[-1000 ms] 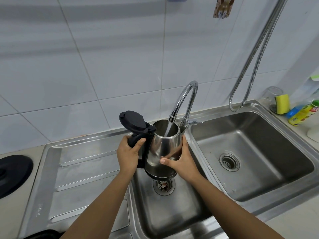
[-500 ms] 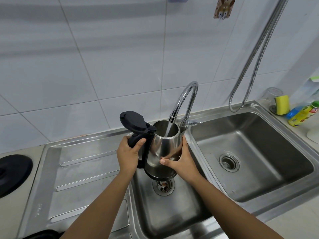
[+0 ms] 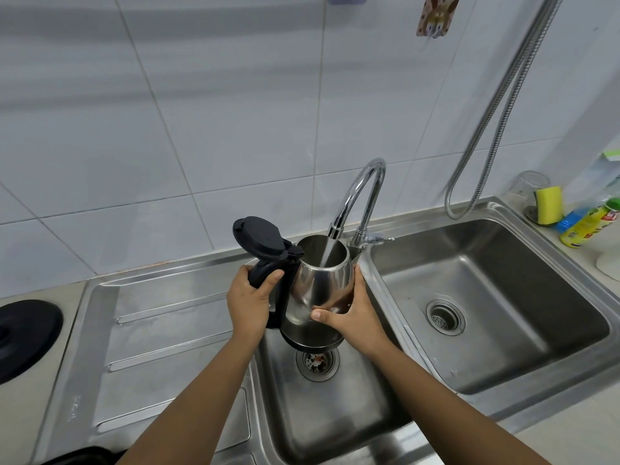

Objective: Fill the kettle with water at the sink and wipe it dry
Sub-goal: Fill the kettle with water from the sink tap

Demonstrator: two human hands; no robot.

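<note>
A steel kettle (image 3: pixel 318 286) with a black handle hangs over the small left basin (image 3: pixel 322 414) of the sink. Its black lid (image 3: pixel 260 241) stands flipped open to the left. My left hand (image 3: pixel 250 300) grips the handle. My right hand (image 3: pixel 352 317) cups the kettle's lower right side. The chrome tap (image 3: pixel 359 193) arches over the kettle's mouth, and a stream of water runs from its spout into the kettle.
The large right basin (image 3: pixel 503 297) has a drain strainer. A ribbed draining board (image 3: pixel 161 337) lies left of the kettle, with a black kettle base (image 3: pixel 23 333) beyond it. A sprayer hose (image 3: pixel 496 112) hangs at right. A yellow sponge (image 3: pixel 548 204) and a detergent bottle (image 3: pixel 590 223) sit at the far right.
</note>
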